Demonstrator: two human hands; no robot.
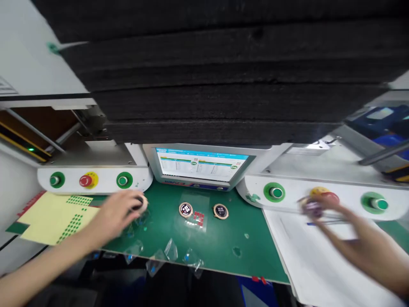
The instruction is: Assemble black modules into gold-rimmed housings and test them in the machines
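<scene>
My left hand (116, 215) pinches a small round watch case (142, 204) with a pale rim, just in front of the left button panel. At the right, my right hand (354, 234) is blurred by motion and grips a round watch case (310, 208) by its edge, over white sheets and near a red stop button. Between the hands, two round watch cases lie face up on the green mat: one with a lit dial (185, 209) on a clear film with red stickers (198, 218), the other with a lit digital dial (220, 211) to its right.
A screen (201, 164) stands behind the mat (223, 251). Button panels (96, 180) flank it. Black foam blocks (223, 85) fill the upper view. Yellow sheets with green dots (60, 215) lie left, clear film scraps (171, 249) at the front edge, white papers (316, 256) right.
</scene>
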